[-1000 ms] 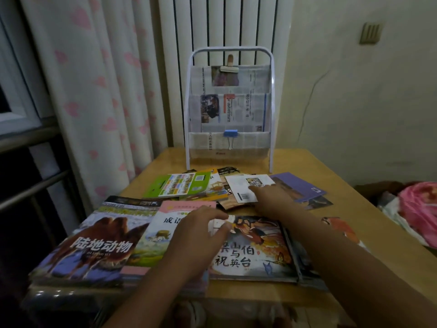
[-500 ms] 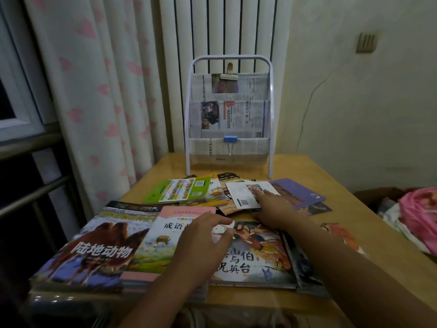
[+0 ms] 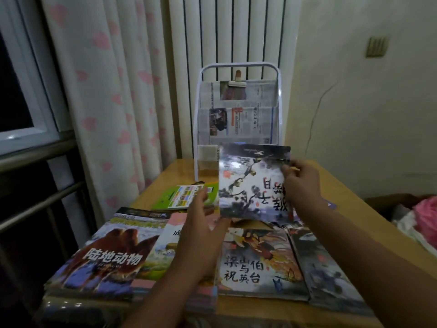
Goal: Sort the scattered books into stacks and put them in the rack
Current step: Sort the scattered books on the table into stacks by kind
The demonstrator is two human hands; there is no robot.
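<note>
My right hand (image 3: 303, 183) pinches the right edge of a grey ink-painting picture book (image 3: 248, 185) and holds it upright and upside down above the table. At the book's lower left corner my left hand (image 3: 201, 223) is spread open; whether it touches the book is unclear. Below lie a camel book (image 3: 106, 254), a pink-edged book (image 3: 163, 252), a butterfly picture book (image 3: 257, 261), a dark book (image 3: 328, 275) and a green booklet (image 3: 179, 197). The white rack (image 3: 279, 91), lined with newspaper, stands at the table's far end, partly hidden by the raised book.
The wooden table (image 3: 359, 223) has bare surface on its right side. A pink-dotted curtain (image 3: 113, 102) and a metal rail (image 3: 40, 204) run along the left. A radiator (image 3: 236, 29) stands behind the rack. Pink cloth (image 3: 425, 209) lies off the right edge.
My right hand has lifted the ink-painting book off the pile and raised it upright. My left hand has left the pink-edged book and risen toward the raised book's corner.
</note>
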